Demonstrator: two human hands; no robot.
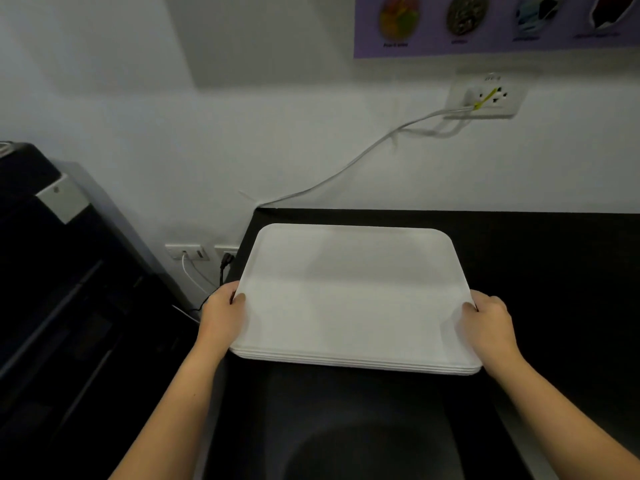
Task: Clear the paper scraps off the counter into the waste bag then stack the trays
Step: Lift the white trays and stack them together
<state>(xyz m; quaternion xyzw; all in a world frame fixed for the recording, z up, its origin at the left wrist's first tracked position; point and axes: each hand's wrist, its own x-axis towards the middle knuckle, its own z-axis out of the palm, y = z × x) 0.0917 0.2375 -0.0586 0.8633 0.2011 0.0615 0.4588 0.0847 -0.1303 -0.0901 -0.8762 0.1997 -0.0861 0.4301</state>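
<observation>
White trays point(353, 296) sit nested in a stack on the black counter point(554, 271), centre of view, long axis running 9 to 3 o'clock. At least four or five rims show along the near edge, lined up fairly square.

Left hand point(223, 315) is clamped on the stack's short edge at 9 o'clock, thumb on top, fingers curled under. Right hand point(490, 322) is clamped the same way on the short edge at 3 o'clock. Both hands equally near, one per end, so the stack lies straight between them and slightly toward 12 o'clock from the wrists.

Can't tell whether the stack rests flat on the counter or is lifted a touch; the near edge seems to overhang the counter's front.

No paper scraps visible on the counter, and no waste bag in frame. Judging by that, clearing looks done and stacking is at or near its end.

Next move likely turns on pushing the stack toward 12 o'clock, toward the wall point(242, 133), keeping both ends level so the trays don't slide apart.
</observation>
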